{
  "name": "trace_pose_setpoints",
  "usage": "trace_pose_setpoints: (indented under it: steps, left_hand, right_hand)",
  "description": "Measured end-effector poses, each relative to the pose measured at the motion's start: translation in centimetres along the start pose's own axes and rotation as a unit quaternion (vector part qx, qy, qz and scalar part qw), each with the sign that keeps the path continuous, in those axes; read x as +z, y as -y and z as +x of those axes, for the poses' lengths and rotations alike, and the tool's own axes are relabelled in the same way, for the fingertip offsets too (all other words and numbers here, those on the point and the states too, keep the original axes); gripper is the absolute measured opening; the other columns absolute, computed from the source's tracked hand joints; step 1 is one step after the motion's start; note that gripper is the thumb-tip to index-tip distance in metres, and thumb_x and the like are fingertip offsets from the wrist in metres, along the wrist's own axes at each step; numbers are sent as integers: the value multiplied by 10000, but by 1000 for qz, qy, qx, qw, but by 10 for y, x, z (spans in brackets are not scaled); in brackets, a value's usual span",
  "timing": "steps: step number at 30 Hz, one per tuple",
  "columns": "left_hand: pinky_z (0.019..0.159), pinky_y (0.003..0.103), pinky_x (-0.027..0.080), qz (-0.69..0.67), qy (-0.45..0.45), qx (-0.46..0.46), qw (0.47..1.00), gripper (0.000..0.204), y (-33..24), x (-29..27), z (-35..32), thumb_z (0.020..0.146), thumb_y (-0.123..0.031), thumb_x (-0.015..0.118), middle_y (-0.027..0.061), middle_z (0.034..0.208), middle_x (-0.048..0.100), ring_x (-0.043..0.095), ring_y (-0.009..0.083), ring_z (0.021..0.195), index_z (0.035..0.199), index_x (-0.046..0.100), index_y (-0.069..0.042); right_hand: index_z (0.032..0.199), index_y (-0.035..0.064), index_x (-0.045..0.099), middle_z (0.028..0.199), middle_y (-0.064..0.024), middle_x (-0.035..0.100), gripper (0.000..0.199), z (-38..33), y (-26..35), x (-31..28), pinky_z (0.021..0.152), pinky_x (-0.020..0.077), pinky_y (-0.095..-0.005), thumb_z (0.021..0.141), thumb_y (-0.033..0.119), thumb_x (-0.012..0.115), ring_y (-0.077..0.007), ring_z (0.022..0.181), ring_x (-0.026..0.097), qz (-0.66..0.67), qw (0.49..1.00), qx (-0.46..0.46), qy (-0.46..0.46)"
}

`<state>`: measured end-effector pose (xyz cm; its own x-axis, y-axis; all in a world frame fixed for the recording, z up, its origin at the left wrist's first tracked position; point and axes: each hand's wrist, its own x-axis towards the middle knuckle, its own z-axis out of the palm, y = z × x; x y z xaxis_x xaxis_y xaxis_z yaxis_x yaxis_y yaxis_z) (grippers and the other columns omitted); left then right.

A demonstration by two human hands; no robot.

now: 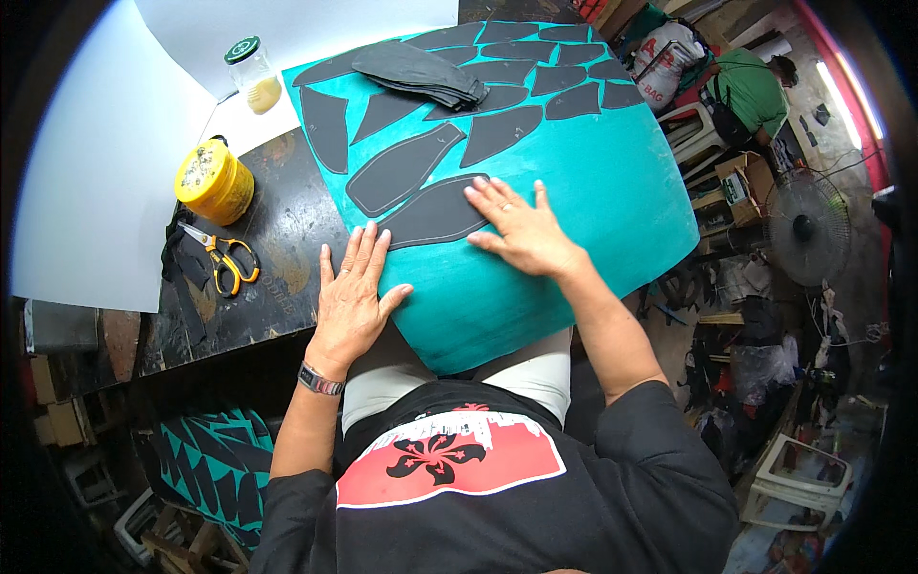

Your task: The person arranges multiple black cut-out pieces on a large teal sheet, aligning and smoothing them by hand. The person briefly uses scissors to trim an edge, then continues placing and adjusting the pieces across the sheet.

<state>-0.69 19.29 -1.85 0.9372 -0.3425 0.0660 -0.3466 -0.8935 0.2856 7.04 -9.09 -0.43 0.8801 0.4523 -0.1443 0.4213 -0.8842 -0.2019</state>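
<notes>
A black cut piece with a pale line along its edge [435, 212] lies flat on a large teal sheet [612, 210]. My left hand [356, 297] rests at its left end with fingers spread. At its right end my right hand [521, 228] presses down, fingers also apart. Just beyond lies a similar black piece [406, 170], and more black pieces [507, 132] of various shapes cover the far part of the sheet. On top of them sits a loose stack of black pieces [418, 72].
Left of the sheet, on the dark table [277, 277], are yellow-handled scissors [225, 260], a yellow tub [215, 182] and a green-lidded glass jar [253, 77]. A second teal sheet with black pieces [215, 464] is lower left. A person in green [751, 91] and a fan [808, 228] are at right.
</notes>
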Motion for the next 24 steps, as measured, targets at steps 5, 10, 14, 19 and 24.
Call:
trace_pose_setpoints:
  steps: [5, 10, 14, 19, 24]
  left_hand:
    - [1161, 586, 224, -57, -28, -1, 998, 556, 4, -19, 14, 931, -432, 626, 160, 1444, 521, 458, 305, 1365, 1355, 580, -76]
    - [1083, 506, 376, -205, -118, 0, 972, 339, 17, -39, 71, 900, -281, 698, 156, 1164, 681, 617, 343, 1119, 1142, 685, -45]
    - [1028, 453, 434, -178, -120, 57, 975, 340, 21, -37, 117, 883, -248, 715, 172, 1134, 687, 627, 360, 1094, 1146, 681, -34]
    - [939, 408, 509, -226, -175, 18, 958, 336, 49, -31, 178, 864, -186, 716, 179, 1149, 684, 651, 350, 1070, 1160, 678, -31]
    - [950, 406, 506, -208, -256, 26, 944, 299, 63, -11, 245, 862, -88, 628, 178, 1157, 674, 641, 357, 1094, 1154, 664, -35]
  right_hand:
    - [1128, 69, 682, 1135, -121, 681, 354, 81, -9, -41, 962, 473, -427, 859, 293, 729, -331, 1081, 605, 91, 964, -92, -234]
    - [1180, 101, 668, 1101, -144, 664, 413, 207, 20, -64, 943, 495, -444, 829, 299, 755, -349, 1096, 594, 65, 937, -125, -319]
    - [1165, 116, 657, 1162, -140, 659, 470, 266, 40, -58, 947, 501, -450, 802, 391, 773, -325, 1119, 612, -42, 958, -21, -284]
    - [1040, 126, 691, 1024, -157, 709, 291, 296, 32, -48, 884, 527, -480, 828, 325, 702, -355, 998, 677, 3, 964, 77, -256]
    - [970, 100, 698, 889, -157, 721, 202, 312, -8, -37, 794, 560, -464, 822, 222, 634, -344, 878, 706, 154, 927, 100, -326]
